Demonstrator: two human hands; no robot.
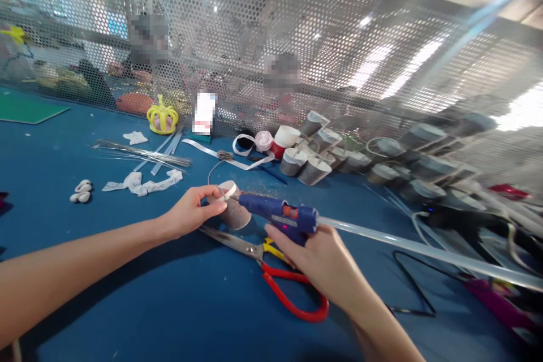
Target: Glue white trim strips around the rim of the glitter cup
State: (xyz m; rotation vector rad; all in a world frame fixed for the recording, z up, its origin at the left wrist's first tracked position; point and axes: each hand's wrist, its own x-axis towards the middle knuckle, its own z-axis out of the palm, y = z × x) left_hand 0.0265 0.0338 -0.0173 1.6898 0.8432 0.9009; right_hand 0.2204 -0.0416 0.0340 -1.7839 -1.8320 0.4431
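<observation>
My left hand (199,209) pinches the rim of a small grey cup (237,215) with a pale edge, tilted over the blue table. A thin grey cord (211,172) runs up from my fingers toward a small bundle behind. My right hand (322,263) is wrapped around the handle of a blue hot glue gun (271,210). Its nozzle meets the cup's rim beside my left fingertips. A long clear glue stick (407,246) sticks out of the gun's back. Below lie scissors (292,288) with red and yellow handles, partly under my right hand.
Several similar grey cups (314,171) stand and lie at the right back. White ribbon (203,149), metal wires (144,153), crumpled white scraps (139,182) and a yellow crown-shaped piece (162,117) lie behind my left hand. A phone (204,113) leans near the perforated metal screen (237,28).
</observation>
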